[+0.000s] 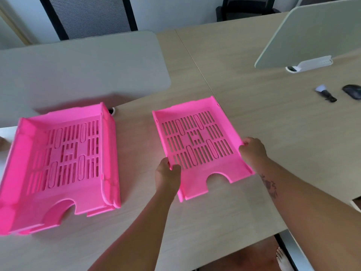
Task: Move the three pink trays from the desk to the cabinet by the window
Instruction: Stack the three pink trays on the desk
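A single pink slotted tray [197, 184] lies on the wooden desk [244, 114] in the middle of the head view. My left hand [167, 176] grips its left wall near the front. My right hand [254, 150] grips its right wall. To the left stands a stack of pink trays [29, 163], nested one on another; it looks like two. Neither hand touches that stack.
A grey desk divider [78, 71] stands behind the stack and another divider [316, 34] at the back right. A black mouse [352, 91] and a small black-and-white object [325, 93] lie at the right. A mesh chair [88, 14] is behind the desk.
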`<state>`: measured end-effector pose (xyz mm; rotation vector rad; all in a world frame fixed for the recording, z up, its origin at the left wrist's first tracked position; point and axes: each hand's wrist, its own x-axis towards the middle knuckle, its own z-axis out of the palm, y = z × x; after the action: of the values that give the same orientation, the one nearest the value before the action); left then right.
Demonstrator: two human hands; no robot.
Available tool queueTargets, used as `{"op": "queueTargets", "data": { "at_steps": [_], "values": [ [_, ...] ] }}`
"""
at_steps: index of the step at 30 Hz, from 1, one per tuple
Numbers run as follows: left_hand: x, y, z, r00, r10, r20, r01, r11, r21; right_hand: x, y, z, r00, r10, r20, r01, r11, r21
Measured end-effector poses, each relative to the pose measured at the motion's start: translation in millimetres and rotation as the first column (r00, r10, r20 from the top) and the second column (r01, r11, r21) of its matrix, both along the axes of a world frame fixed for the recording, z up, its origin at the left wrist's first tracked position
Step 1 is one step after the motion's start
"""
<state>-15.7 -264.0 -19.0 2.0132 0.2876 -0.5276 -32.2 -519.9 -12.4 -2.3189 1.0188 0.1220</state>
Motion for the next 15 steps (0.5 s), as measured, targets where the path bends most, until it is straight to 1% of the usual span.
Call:
{"op": "queueTargets", "data": {
  "at_steps": [3, 5, 9, 15],
  "values": [
    [14.3, 18.3, 17.6, 0.996, -0.001, 0.087, -0.001, 1.0, 0.028, -4.9, 11.7, 14.0, 0.997, -0.032, 0.069, 0.024, 0.994, 0.106],
    [25.2, 37.8, 29.5, 0.988, -0.018, 0.15, 0.011, 0.999, 0.05, -3.2, 21.8, 26.8, 0.992, -0.027, 0.123, 0.007, 0.987, 0.16],
    [37.1, 85.5, 61.0, 0.977, -0.044, 0.211, 0.026, 0.996, 0.086, 7.1, 61.4, 56.2, 0.979, 0.014, 0.205, -0.062, 0.971, 0.231],
    [50.0, 189.1, 95.0, 0.957, 0.004, 0.291, -0.045, 0.99, 0.136, 34.9, 161.3, 85.1, 0.946, 0.088, 0.312, -0.178, 0.945, 0.274]
  ]
}}
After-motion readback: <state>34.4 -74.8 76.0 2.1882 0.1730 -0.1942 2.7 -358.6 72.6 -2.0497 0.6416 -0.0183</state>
